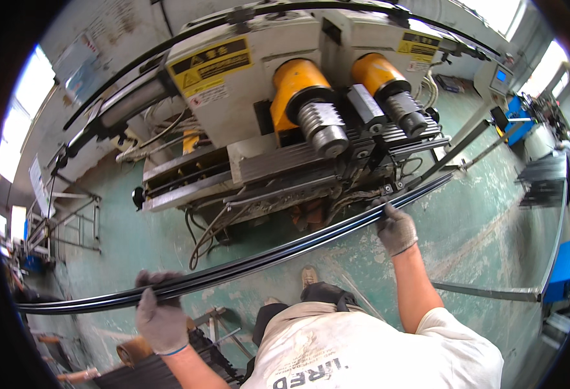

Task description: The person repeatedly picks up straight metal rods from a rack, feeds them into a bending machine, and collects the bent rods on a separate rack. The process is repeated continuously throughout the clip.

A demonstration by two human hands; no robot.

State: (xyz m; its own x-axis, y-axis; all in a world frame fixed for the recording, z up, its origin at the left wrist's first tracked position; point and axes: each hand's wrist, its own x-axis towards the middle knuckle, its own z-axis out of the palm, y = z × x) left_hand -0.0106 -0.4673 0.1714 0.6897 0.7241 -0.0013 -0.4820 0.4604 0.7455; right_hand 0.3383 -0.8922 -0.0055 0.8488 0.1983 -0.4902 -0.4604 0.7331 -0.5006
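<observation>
A bundle of long dark metal bars (275,255) spans the view at a slant, raised at chest or waist height above the green floor. My left hand (160,313), in a grey work glove, grips the bundle toward its left part, thumb in front and fingers behind. My right hand (396,228), also gloved, is closed around it near its right end. Beyond the bars stands a large pale machine with two orange housings (302,80) and ridged steel spindles (324,129). A squared metal block (365,107) sits between the spindles.
Hoses (207,233) hang from the machine's front. A stack of dark bars (168,369) lies at lower left beside a brown roll (134,351). A metal-edged table (489,291) stands at right, a metal frame rack (73,223) at left, and a control box (499,78) at upper right.
</observation>
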